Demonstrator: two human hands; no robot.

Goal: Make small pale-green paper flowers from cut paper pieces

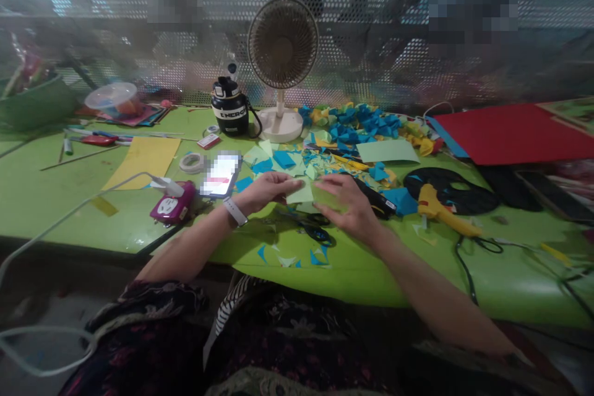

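My left hand (269,190) pinches the left edge of a small pale green piece of paper (301,194), held just above the green table. On the right of that paper, my right hand (346,204) is spread, its fingers apart and close to the edge; it grips nothing. Below the hands lies a pair of black-handled scissors (316,232), partly hidden. Cut blue and pale scraps (288,261) are scattered near the table's front edge. Behind the hands spreads a heap of blue, yellow and green paper pieces (357,124).
A fan (283,43) and a black jug (229,108) stand at the back. Left are a phone (221,174), a tape roll (192,163), a purple power adapter (172,203) and yellow paper (143,161). A yellow glue gun (445,213) and red sheets (520,133) lie right.
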